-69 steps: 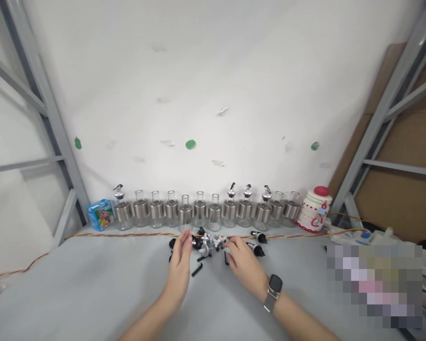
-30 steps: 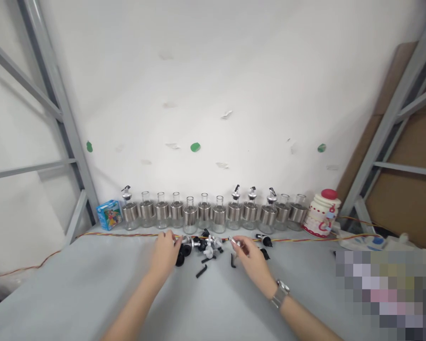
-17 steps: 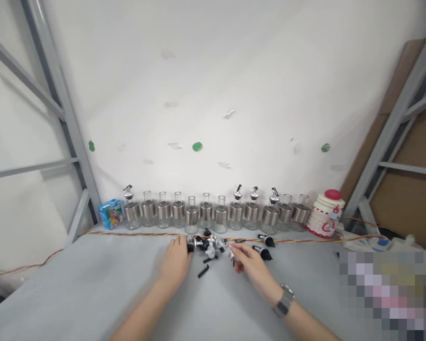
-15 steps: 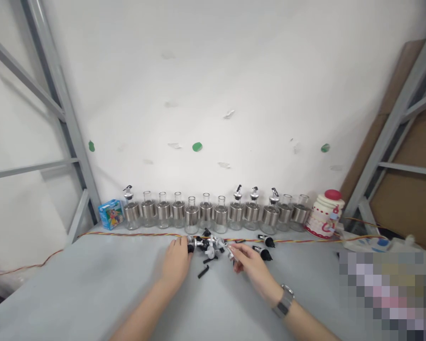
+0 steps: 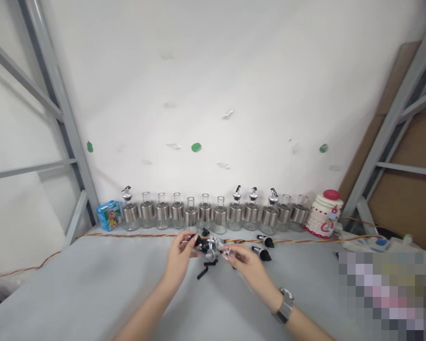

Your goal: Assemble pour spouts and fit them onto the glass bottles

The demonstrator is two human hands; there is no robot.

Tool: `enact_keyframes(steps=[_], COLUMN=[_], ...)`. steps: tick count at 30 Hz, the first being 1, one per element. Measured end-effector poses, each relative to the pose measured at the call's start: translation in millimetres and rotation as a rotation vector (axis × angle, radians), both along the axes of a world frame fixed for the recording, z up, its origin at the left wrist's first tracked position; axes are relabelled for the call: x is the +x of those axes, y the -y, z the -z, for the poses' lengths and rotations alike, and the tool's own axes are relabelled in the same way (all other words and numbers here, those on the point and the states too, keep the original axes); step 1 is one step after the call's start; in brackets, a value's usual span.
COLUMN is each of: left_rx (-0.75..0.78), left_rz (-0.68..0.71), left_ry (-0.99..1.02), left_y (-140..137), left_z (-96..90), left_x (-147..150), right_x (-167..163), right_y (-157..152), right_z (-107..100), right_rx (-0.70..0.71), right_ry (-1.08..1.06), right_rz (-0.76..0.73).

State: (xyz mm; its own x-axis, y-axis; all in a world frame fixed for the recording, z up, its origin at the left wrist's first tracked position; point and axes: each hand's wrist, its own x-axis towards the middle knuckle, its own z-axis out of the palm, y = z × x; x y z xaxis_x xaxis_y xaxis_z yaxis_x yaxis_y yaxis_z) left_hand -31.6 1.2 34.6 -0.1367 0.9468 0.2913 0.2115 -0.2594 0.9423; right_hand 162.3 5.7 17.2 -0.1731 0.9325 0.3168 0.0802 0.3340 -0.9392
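Note:
My left hand [image 5: 179, 253] is closed on a pourer spout with a black stopper [image 5: 196, 239], mostly hidden by the fingers. Between the fingertips of my right hand [image 5: 245, 259] is a small silvery piece [image 5: 227, 253], too small to make out fully. Between the hands lies a pile of silver and black pourer parts [image 5: 211, 250]. Just in front of it rests a thin black lever piece [image 5: 202, 273]. To the right of my right hand, two pourer spouts [image 5: 265, 241] lie on their sides with their black stoppers pointing right.
Along the wall stands a row of glass bottles with steel sleeves [image 5: 220, 216], several topped with pourers. A blue box [image 5: 110, 215] ends the row at left, a cream jar with a red lid [image 5: 323, 214] at right. A twisted red-yellow wire [image 5: 135, 235] crosses the grey table [image 5: 92, 284].
My left hand has picked up the pourer spout from the pile's left side and turned inward. My right hand has moved slightly left, still pinching the small silvery piece.

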Motion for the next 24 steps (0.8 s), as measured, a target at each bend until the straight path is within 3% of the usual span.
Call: enact_keyframes(steps=[3,6,12,18,21,24], left_rx=[-0.075,-0.159,-0.301,-0.375,-0.393,-0.396], left_rz=[0.157,0.226,0.27,0.299,0.3,0.408], left_ry=[0.322,0.443,0.441,0.402,0.48,0.574], left_y=[7,13,19,20,21,24], left_z=[-2.6,-3.4,-0.5,7.0,8.5,5.2], left_x=[7,14,22,29,29,28], right_x=[1,1,-7,-17,-18,-16], right_y=[3,9,28,37,35,32], right_z=[-3,-9,-16,-8,-4,-3], right_rx=[0.108,0.141,0.081,-0.004,0.0,0.039], right_ry=[0.147,0.156,-0.013,-0.1,-0.125,-0.113], right_rz=[0.155,0.264,0.038,-0.14,-0.154,-0.109])
